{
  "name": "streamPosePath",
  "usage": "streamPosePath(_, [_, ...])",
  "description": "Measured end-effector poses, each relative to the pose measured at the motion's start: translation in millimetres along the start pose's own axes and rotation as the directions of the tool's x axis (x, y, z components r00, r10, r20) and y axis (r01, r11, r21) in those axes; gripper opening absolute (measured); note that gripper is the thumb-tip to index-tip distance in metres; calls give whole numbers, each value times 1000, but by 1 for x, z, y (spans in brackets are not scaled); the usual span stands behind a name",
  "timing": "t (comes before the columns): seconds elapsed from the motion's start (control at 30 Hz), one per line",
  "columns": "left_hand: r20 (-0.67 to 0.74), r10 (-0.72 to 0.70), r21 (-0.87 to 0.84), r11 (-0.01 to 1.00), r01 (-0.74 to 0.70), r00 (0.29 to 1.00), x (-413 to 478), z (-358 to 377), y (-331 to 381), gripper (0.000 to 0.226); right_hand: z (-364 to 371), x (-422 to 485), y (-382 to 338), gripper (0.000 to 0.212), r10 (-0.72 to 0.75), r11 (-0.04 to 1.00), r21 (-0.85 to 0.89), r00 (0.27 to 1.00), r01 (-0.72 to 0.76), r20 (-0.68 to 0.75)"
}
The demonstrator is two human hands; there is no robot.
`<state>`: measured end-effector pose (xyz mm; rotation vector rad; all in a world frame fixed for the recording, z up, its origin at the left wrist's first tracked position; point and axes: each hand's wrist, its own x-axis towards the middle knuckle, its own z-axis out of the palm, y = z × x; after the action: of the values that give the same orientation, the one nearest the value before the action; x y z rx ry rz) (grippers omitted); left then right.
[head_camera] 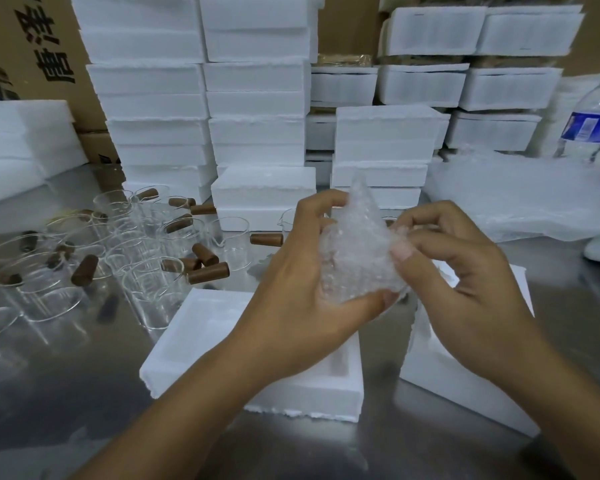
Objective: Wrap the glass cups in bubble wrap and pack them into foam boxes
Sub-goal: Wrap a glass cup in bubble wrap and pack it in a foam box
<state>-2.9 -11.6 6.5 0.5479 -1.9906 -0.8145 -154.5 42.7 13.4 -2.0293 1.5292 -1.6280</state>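
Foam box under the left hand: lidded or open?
Open: the foam box shows a bare recessed cavity, no lid on it; the left hand, gripping bubble wrap, hides part of the inside.

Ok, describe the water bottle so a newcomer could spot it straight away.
Find the stacks of white foam boxes at the back of the steel table and follow them to the far right, behind the pile of bubble wrap sheets. The water bottle stands there, the only clear thing with a blue label among all that white.

Cups bubble wrap [355, 258] in the curled left hand [300, 271], thumb underneath. Pinches its right edge with the right hand [465, 275], thumb against forefinger. Angles 2 bare forearms inward.
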Motion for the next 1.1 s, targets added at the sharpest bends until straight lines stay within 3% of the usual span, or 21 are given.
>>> streamPosePath(0.1, [23, 129, 120, 984, -131, 991, -3, 1, 1, 72, -2, 3, 0, 18, 177, 974, 137, 983, -181, 40])
streamPosePath(0.27, [44, 210, 309, 927, -214, 977, -3, 3, -1, 56, -7, 3, 0, 17, 236, 941, 252, 972, -225, -13])
streamPosePath(0.33, [19, 238, 355, 906, -230, 971, -2, 3, -2, 51, -6, 2, -2, 13, 121, 990, 89, 989, -114, -82])
streamPosePath(0.43, [-76, 254, 383, 900, -207, 964, 0, 1, -4, 44, -2, -2, -4, 7, -150, 981, -133, 987, 141, -57])
streamPosePath(0.57, [-143, 241, 352, 919, -178, 960, 1, -3, -7, 35, 1, -6, -4, 15, -112, 992, -57, 992, 116, 64])
streamPosePath(0.67, [-96, 200, 338, 928, -157, 975, 0, -2, -6, 30, 0, -6, -1, 21, -132, 976, -156, 983, 152, 129])
streamPosePath(0.8, [-120, 154, 280, 953, -115, 981, 0, -2, -5, 31, -1, -2, 0, 19, -205, 964, -174, 979, 201, -9])
streamPosePath(0.93, [-221, 154, 168, 979, -118, 963, 1, -5, -1, 29, -6, 2, 3, 11, 11, 999, -32, 992, -15, -124])
streamPosePath(1.03, [-265, 219, 154, 971, -183, 939, 1, -4, 1, 31, -9, 6, 2, 13, 202, 967, 179, 975, -183, -91])
streamPosePath(1.1, [-285, 258, 175, 961, -215, 923, 0, -4, 2, 33, -13, 10, 0, 28, 282, 914, 305, 959, -269, 2])
